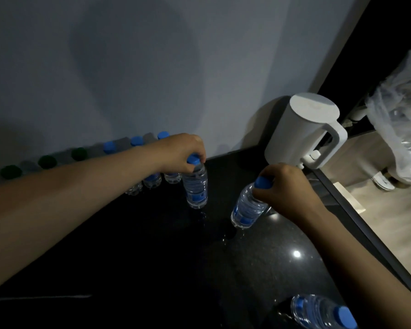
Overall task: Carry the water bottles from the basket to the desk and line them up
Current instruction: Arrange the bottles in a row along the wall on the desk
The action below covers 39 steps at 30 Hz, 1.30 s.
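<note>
Evidently each of the hands was clamped on a cap: the left hand [183,150] on an upright bottle [196,188] ending the row [152,180] along the counter [152,257]'s back edge, the right hand [285,188] on a tilted bottle [247,207] nearer the right edge. This one probably wanted straightening, then setting just beside the upright bottle.

White kettle [301,129], plastic bag [399,119]

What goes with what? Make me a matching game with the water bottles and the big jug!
Things:
1. bottle under the left hand
2. bottle under the right hand
3. kettle
4. lone bottle

States:
a. white
b. tilted
c. nearest the camera
d. upright

Pairs: 1-d, 2-b, 3-a, 4-c
</note>
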Available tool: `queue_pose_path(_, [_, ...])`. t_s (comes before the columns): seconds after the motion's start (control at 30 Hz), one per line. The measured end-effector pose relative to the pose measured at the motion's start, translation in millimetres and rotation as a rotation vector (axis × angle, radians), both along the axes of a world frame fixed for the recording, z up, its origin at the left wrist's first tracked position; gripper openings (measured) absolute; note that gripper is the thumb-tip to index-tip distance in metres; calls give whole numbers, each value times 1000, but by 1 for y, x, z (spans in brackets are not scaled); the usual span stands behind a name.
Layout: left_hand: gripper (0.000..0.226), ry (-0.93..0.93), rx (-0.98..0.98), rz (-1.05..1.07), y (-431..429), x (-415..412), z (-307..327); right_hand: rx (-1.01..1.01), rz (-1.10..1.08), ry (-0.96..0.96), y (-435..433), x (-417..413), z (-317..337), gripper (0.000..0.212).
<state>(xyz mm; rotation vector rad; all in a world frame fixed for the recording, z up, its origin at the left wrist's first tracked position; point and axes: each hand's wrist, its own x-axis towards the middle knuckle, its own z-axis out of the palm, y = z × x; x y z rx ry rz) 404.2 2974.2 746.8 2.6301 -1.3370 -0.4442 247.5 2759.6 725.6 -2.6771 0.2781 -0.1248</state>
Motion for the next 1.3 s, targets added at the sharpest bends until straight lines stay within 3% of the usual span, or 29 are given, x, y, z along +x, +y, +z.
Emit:
queue_pose_path(0.53, [27,-99,63,-38,-8,103,-23,13,66,82,-1,90,-19,31])
queue_pose_path(1.3, [26,-111,59,-138,-16,124,-44,33,85,76,0,108,-34,30])
